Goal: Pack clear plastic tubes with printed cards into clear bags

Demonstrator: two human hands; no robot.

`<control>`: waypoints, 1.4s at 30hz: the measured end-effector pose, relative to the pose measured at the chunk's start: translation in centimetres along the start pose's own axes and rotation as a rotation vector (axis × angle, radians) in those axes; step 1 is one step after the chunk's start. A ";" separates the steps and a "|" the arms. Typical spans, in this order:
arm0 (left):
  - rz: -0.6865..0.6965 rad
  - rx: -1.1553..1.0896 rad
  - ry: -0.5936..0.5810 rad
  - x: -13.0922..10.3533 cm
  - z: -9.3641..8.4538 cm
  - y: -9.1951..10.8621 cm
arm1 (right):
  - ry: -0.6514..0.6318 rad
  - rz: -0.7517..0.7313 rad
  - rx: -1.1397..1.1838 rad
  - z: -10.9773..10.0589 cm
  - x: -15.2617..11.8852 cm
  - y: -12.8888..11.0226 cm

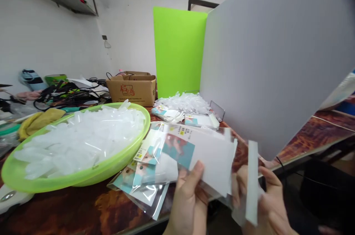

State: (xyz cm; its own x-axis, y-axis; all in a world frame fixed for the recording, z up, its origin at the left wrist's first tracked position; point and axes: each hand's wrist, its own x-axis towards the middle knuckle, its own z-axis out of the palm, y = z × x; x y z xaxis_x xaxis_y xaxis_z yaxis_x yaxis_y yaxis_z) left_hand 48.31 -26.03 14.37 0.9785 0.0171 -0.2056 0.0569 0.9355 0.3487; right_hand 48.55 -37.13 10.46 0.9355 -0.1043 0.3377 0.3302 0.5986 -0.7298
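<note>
My left hand [189, 194] grips a clear plastic bag [215, 161] holding a white card with a teal printed end, thumb on top and fingers underneath. At the bag's right end, my right hand [270, 201] is closed around a narrow white strip [252, 179], blurred by motion. I cannot tell whether the strip is joined to the bag. Several similar bagged cards [145, 168] lie overlapped on the table left of my left hand. Close by stands a green basin [111, 172] heaped with translucent white plastic pieces [91, 139].
Farther back lie a pile of small translucent pieces [185, 102] and more printed cards [198, 120]. A cardboard box [133, 91] stands behind the basin. Tall green [180, 50] and grey [263, 54] panels rise at the back and right. Tangled cables [74, 92] clutter the left.
</note>
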 end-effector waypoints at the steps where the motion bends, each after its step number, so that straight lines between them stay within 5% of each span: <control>1: 0.078 0.034 0.066 -0.1 0.1 0.3 | 0.011 0.016 0.029 -0.1 0.6 0.2; 5: 0.263 0.151 0.222 -0.2 -0.2 1.1 | 0.053 0.222 0.027 -0.7 1.8 2.0; 12: 0.394 0.187 0.237 0.4 -1.8 1.3 | 0.066 0.422 0.088 -1.2 0.6 4.1; 18: 0.604 0.283 0.302 1.2 -2.5 0.8 | 0.018 0.304 -0.032 0.8 -0.5 3.7; 23: 0.700 0.294 0.327 1.6 -2.6 0.1 | 0.217 0.218 -0.110 1.1 -1.0 4.4; 27: 0.747 0.332 0.335 1.6 -2.7 0.0 | 0.343 -0.118 -0.277 0.0 -1.6 5.2; 29: 0.732 0.329 0.322 1.6 -2.9 0.0 | 0.390 -0.171 -0.349 -0.4 -1.8 5.4; 32: 0.697 0.318 0.301 1.5 -3.4 0.0 | 0.363 0.058 -0.359 -0.4 -1.7 5.2; 35: 0.692 0.334 0.308 1.3 -3.7 0.1 | 0.192 0.286 -0.211 0.1 -1.4 4.8; 42: 0.681 0.353 0.292 1.0 -3.9 1.1 | 0.257 0.338 -0.082 0.2 -1.3 5.7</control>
State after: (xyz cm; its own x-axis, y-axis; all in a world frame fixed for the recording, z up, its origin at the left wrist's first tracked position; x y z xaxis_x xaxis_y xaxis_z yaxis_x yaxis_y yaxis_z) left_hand 48.57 -23.62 10.96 0.7333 0.6775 -0.0575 -0.4239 0.5217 0.7403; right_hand 49.20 -33.44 5.94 0.9903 -0.1133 -0.0800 -0.0014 0.5687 -0.8226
